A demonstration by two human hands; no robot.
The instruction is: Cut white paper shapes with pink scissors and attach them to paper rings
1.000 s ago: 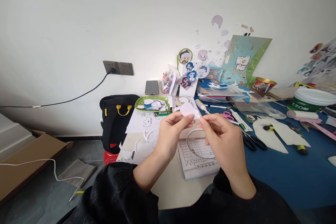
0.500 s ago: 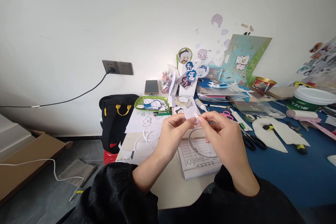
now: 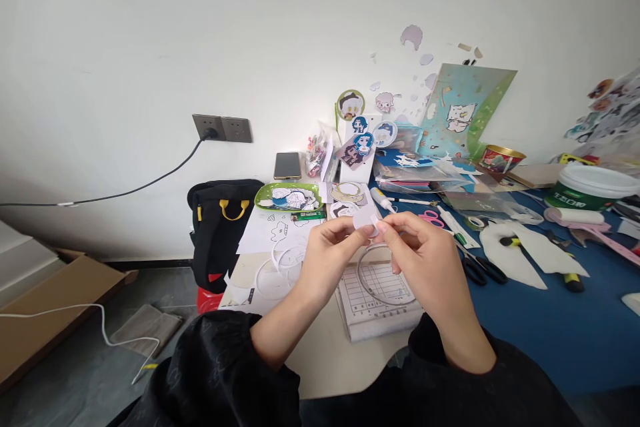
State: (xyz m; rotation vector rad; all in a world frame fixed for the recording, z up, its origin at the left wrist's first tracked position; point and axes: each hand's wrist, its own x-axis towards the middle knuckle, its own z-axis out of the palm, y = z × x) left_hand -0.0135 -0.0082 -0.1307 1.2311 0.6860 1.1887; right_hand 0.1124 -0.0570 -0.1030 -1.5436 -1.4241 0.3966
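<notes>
My left hand: My left hand comes up from the near left, wrist bent, fingers curled in. Thumb and first finger pinch the white paper from the left side.
My right hand: My right hand comes up from the near right, its back toward me. Thumb and first finger pinch the paper's right edge; the other fingers are bent under.
My arms: Both black sleeves are pushed up past the wrists, and my arms lean in to meet in the middle.
White paper: It is up in the air between my two thumbs, over the far side of the form pad.
Thin ring: A thin ring shows just under my right hand, above the pad's lines. I cannot tell if it lies on the pad or hangs.
What changed: One second ago my fingertips were more apart and more of the paper stuck up. Now my thumbs are almost touching, and the paper sits lower and a bit to the right. Since half a second ago, my hands look nearly the same.
</notes>
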